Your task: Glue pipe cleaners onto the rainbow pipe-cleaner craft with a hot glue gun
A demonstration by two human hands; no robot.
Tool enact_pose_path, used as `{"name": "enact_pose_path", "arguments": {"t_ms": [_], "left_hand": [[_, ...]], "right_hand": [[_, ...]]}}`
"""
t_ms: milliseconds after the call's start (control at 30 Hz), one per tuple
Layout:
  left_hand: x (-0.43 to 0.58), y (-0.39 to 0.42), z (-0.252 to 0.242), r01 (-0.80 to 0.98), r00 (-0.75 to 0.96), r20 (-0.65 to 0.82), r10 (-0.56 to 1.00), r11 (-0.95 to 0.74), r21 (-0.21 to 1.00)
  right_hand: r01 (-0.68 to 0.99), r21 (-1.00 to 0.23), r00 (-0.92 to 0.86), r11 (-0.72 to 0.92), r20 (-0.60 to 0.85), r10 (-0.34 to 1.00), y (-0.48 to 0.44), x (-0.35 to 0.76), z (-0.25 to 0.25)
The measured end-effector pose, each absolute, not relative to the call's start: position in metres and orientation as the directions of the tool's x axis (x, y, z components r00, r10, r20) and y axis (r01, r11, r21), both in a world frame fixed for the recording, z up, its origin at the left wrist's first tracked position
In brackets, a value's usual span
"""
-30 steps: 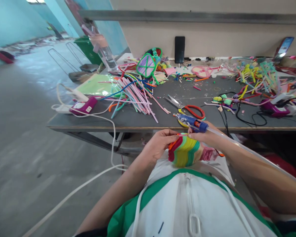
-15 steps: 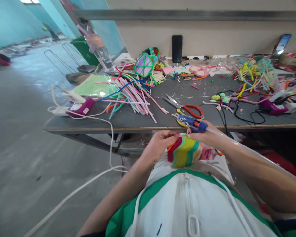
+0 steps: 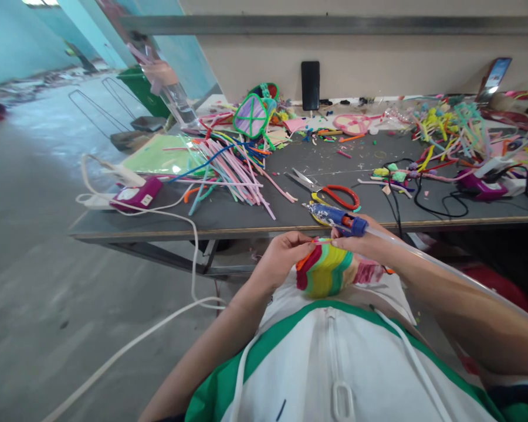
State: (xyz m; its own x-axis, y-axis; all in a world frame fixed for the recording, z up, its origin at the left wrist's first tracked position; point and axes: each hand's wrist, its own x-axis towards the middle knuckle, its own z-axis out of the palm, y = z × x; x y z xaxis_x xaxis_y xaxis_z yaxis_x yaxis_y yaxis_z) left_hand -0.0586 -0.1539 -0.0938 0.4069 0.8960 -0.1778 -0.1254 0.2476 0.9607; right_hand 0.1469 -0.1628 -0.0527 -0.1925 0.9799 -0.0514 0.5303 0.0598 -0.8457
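A piece striped in red, yellow, green, beige and pink (image 3: 324, 272), seemingly made of pipe cleaners, is in front of my lap. My left hand (image 3: 287, 253) pinches its upper edge, where a short pink pipe cleaner (image 3: 322, 241) runs across to my right hand (image 3: 372, 243). The right thumb and fingers are closed at the other end of that pipe cleaner. A blue glue gun (image 3: 337, 219) rests in the right hand too, nozzle pointing left, a long clear glue stick (image 3: 444, 271) trailing behind it along the forearm. How the palm holds its handle is hidden.
Red-handled scissors (image 3: 341, 196) lie just beyond the glue gun on the grey table (image 3: 264, 224). Pink and blue pipe cleaners (image 3: 242, 179) are heaped to the left, beside a purple power socket (image 3: 138, 193) with a white cable. A phone (image 3: 310, 86) leans on the back wall.
The view has shifted slightly, so the table things appear a little further left. Both hands keep their hold on the striped piece, with hardly any movement.
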Motion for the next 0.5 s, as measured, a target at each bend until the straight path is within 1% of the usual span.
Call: {"name": "enact_pose_path", "arguments": {"t_ms": [100, 233, 500], "left_hand": [[-0.0605, -0.1534, -0.0938, -0.207, 0.429, -0.235, 0.872, 0.348, 0.914], [-0.0608, -0.1555, -0.0895, -0.245, 0.437, -0.281, 0.855, 0.413, 0.877], [-0.0584, -0.1595, -0.0868, -0.249, 0.410, -0.276, 0.869, 0.398, 0.883]], "right_hand": [[0.516, -0.855, -0.194, 0.062, -0.046, 0.980, -0.1629, 0.1468, -0.0523], [0.514, -0.856, -0.192, 0.057, -0.050, 0.980, -0.1632, 0.1455, -0.0507], [0.543, -0.836, -0.199, 0.080, -0.035, 0.979, -0.1632, 0.1433, -0.0481]]}}
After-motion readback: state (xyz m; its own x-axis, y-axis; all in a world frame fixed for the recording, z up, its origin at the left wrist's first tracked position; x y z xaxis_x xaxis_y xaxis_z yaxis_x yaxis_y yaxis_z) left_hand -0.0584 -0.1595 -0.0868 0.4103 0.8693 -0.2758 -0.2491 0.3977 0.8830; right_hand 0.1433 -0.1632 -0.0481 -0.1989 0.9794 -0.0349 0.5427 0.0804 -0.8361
